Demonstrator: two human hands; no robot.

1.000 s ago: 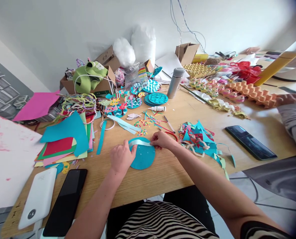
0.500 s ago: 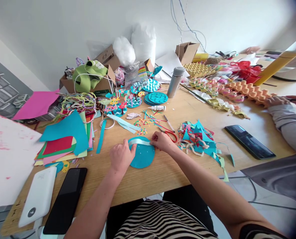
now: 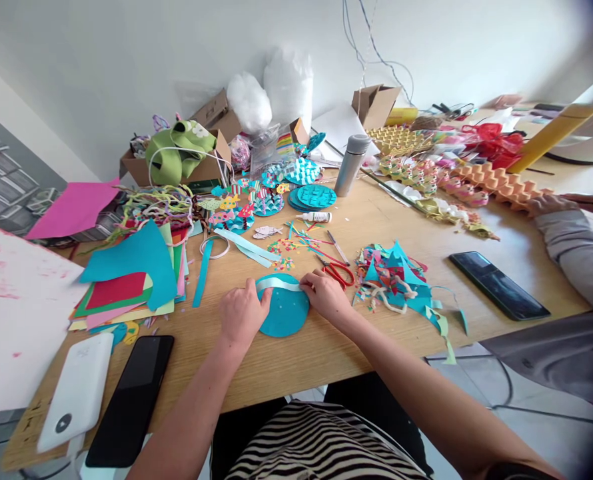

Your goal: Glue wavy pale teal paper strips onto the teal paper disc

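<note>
A light blue paper strip [image 3: 280, 283] arches over the upper part of a round blue paper disc [image 3: 284, 317] lying on the table. My left hand [image 3: 239, 310] pinches the strip's left end at the disc's edge. At the right edge, the fingertips of my right hand [image 3: 324, 292] grip the other end. Small pale dots show on the disc below the strip. Just beyond my right hand lie red-handled scissors [image 3: 338, 273]. Bright paper confetti [image 3: 282, 253] is scattered past the disc.
Coloured paper sheets [image 3: 126, 273], a white power bank [image 3: 76, 390] and a black phone [image 3: 131, 400] lie left. Paper scraps [image 3: 396, 273] and another phone [image 3: 499, 285] are right. A glue bottle [image 3: 316, 217] and grey flask [image 3: 352, 165] stand farther back. Another person's hand [image 3: 556, 203] rests at far right.
Both hands keep hold of the strip's ends and have barely moved. The right forearm has shifted slightly, and more of the scissors' handles shows.
</note>
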